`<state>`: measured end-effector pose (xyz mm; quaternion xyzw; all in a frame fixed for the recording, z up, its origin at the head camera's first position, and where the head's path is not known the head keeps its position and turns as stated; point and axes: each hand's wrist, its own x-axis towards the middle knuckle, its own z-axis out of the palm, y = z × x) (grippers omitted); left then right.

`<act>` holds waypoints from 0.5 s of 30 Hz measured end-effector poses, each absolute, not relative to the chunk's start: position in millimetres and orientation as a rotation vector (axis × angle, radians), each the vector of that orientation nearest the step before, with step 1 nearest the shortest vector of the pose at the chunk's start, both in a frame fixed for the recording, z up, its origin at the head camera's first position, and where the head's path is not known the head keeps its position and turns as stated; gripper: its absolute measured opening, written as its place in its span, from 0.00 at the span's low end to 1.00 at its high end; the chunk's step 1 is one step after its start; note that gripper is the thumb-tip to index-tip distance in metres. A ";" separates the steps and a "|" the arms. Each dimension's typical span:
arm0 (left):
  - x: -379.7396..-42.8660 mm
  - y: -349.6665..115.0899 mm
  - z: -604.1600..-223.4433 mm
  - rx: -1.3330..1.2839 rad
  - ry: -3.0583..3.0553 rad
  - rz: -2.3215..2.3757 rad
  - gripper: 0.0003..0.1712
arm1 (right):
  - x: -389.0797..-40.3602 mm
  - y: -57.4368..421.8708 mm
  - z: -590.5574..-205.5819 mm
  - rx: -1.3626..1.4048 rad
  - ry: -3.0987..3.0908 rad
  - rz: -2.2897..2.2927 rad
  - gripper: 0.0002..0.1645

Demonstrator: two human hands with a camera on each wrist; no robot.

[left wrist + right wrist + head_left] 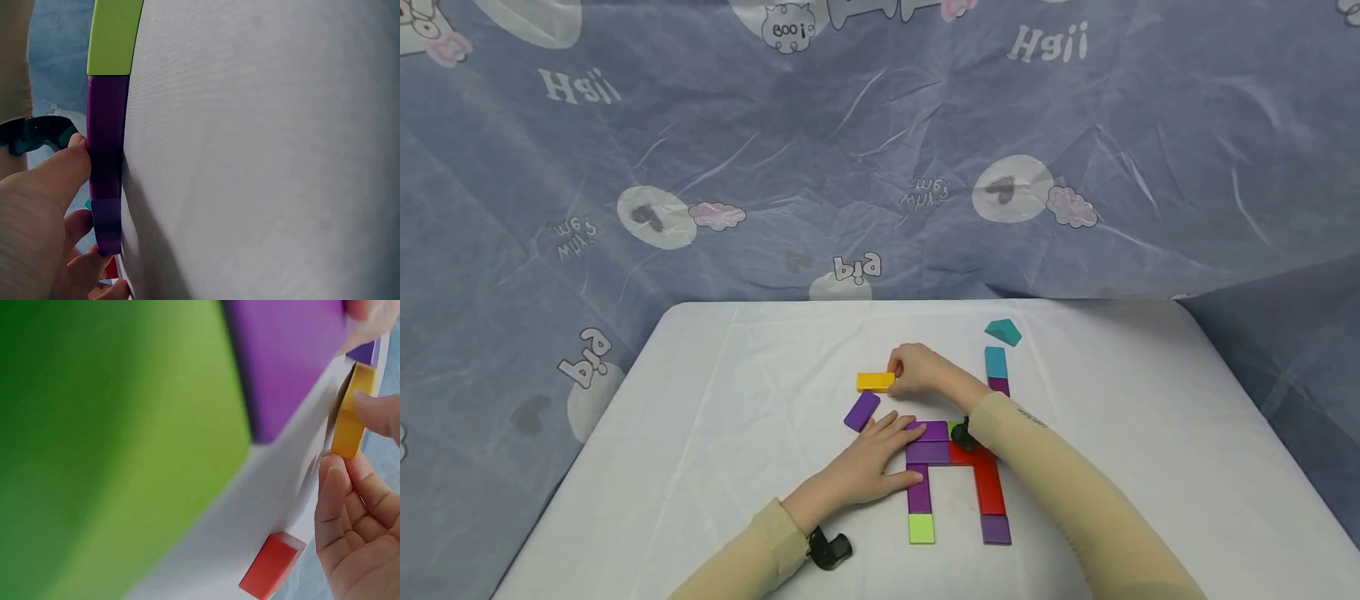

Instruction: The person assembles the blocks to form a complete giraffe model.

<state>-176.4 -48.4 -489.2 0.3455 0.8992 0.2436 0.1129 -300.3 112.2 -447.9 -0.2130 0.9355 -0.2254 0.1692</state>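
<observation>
My right hand (925, 372) pinches the right end of a yellow block (871, 382) between thumb and fingers, low over the table. The right wrist view shows the yellow block (347, 434) standing on edge in that grip. My left hand (865, 467) lies spread, its fingertips at the left edge of a purple block (934, 431) and its thumb on an upright purple block (918, 498). Just beyond those fingers a loose purple block (862, 411) lies tilted. A light green block (922, 529) ends the left column; red blocks (990, 490) form the right one.
A purple block (997, 530) sits below the red column. Past my right forearm, a blue block (996, 363) and a purple one (999, 386) line up, with a teal five-sided piece (1003, 332) behind. A patterned cloth (880, 150) hangs behind the white table (737, 375).
</observation>
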 end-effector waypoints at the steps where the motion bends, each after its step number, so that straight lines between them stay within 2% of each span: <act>1: -176.3 -48.3 -489.1 1.013 2.638 0.713 0.39 | -300.0 113.6 -447.8 -0.602 2.658 -0.652 0.17; 15: -175.3 -47.4 -487.4 0.994 2.638 0.704 0.39 | -300.1 146.8 -438.7 -0.465 2.676 -0.807 0.21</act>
